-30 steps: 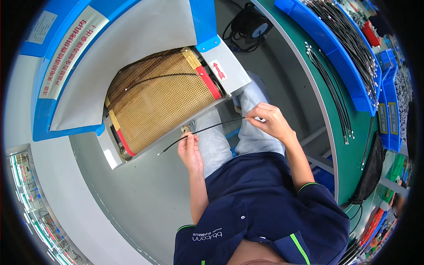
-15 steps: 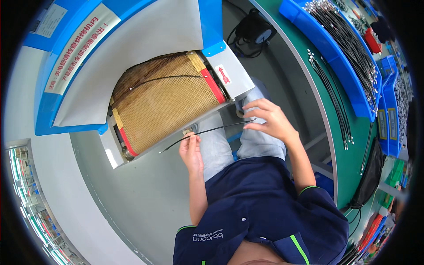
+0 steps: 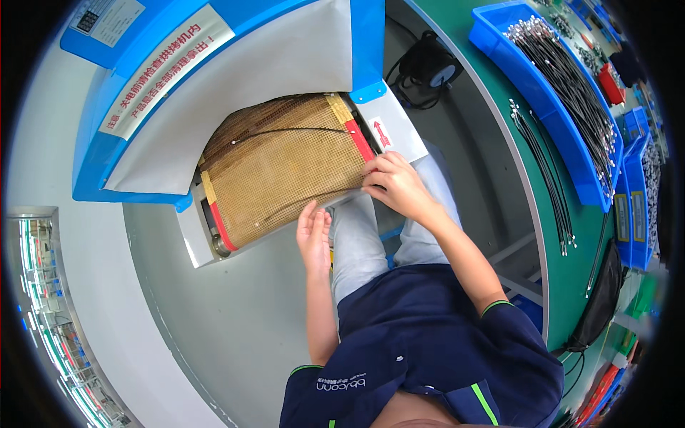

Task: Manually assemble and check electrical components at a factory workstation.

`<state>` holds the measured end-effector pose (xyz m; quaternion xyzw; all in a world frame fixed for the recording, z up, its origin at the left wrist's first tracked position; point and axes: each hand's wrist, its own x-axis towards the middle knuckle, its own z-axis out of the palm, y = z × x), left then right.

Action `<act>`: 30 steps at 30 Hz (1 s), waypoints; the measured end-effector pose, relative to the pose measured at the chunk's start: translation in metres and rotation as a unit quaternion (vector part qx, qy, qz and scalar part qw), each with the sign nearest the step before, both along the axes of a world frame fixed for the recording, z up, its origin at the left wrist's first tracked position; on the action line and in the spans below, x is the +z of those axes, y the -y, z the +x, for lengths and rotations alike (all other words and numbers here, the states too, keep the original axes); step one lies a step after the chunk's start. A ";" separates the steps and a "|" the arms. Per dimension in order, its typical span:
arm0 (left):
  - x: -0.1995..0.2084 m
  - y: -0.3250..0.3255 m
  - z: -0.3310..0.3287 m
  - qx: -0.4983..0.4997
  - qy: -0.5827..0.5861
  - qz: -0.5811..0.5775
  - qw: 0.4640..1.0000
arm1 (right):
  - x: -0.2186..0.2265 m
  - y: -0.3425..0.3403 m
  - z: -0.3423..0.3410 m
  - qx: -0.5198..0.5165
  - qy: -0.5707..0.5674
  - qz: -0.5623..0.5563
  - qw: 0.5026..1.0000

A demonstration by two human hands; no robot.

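Observation:
A thin black cable (image 3: 314, 197) lies low across the front part of a tan mesh conveyor belt (image 3: 285, 167). Its right end runs to my right hand (image 3: 397, 184), whose thumb and fingers are closed on it by the belt's red edge strip. My left hand (image 3: 314, 235) is just off the belt's front edge, palm partly up, fingers loosely apart with nothing in them. Farther back on the same mesh rests another black cable (image 3: 285, 130), roughly level with the first, with a small light tip at its left end.
A blue machine hood (image 3: 367, 50) with a pale curtain (image 3: 285, 64) covers the belt's far side. On my right, a green table (image 3: 524, 153) bears loose black cables (image 3: 546, 171) and a blue bin (image 3: 492, 32) full of cables. A black reel (image 3: 428, 68) sits beyond the belt.
Both hands held the cable in front of the belt; now it is on the mesh. My left hand has let go, while my right hand has moved left to the belt's edge.

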<state>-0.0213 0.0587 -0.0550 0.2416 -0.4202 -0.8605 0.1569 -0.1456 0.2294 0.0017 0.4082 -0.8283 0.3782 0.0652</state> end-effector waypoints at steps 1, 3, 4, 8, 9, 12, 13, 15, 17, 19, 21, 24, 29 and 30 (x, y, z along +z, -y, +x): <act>-0.003 -0.001 0.002 0.000 -0.002 -0.001 1.000 | -0.007 0.008 -0.005 -0.006 0.001 -0.007 1.000; -0.008 -0.007 0.008 -0.040 0.024 0.012 0.999 | -0.018 0.022 -0.014 -0.019 0.000 -0.015 1.000; -0.012 -0.009 0.011 -0.043 0.023 0.018 0.999 | -0.024 0.029 -0.017 -0.030 0.002 -0.023 0.999; -0.022 -0.018 0.021 -0.054 0.044 0.024 0.997 | -0.045 0.047 -0.029 -0.043 0.012 -0.023 0.999; -0.024 -0.019 0.023 -0.056 0.043 0.023 0.997 | -0.049 0.049 -0.031 -0.053 0.016 -0.014 0.998; -0.025 -0.021 0.025 -0.063 0.057 0.022 0.996 | -0.054 0.053 -0.033 -0.074 0.029 -0.003 0.997; -0.025 -0.022 0.025 -0.066 0.058 0.022 0.996 | -0.052 0.052 -0.032 -0.086 0.038 0.001 0.996; -0.024 -0.024 0.025 -0.073 0.057 0.023 0.995 | -0.049 0.046 -0.032 -0.088 0.028 -0.014 0.996; -0.024 -0.029 0.023 -0.075 0.056 0.025 0.995 | -0.035 0.033 -0.030 -0.098 0.015 -0.021 0.995; -0.025 -0.028 0.026 -0.087 0.064 0.016 0.994 | -0.014 0.012 -0.023 -0.129 0.037 -0.064 0.989; -0.026 -0.026 0.030 -0.097 0.071 0.008 0.993 | 0.018 -0.021 -0.017 -0.166 0.004 -0.078 0.983; -0.029 -0.023 0.037 -0.112 0.076 -0.008 0.991 | 0.064 -0.079 -0.007 -0.292 -0.013 -0.061 0.954; -0.029 -0.030 0.033 -0.148 0.109 -0.035 0.982 | 0.087 -0.199 0.012 -0.553 -0.053 0.032 0.831; -0.029 -0.030 0.033 -0.151 0.108 -0.034 0.982 | 0.084 -0.216 0.018 -0.587 -0.049 0.072 0.805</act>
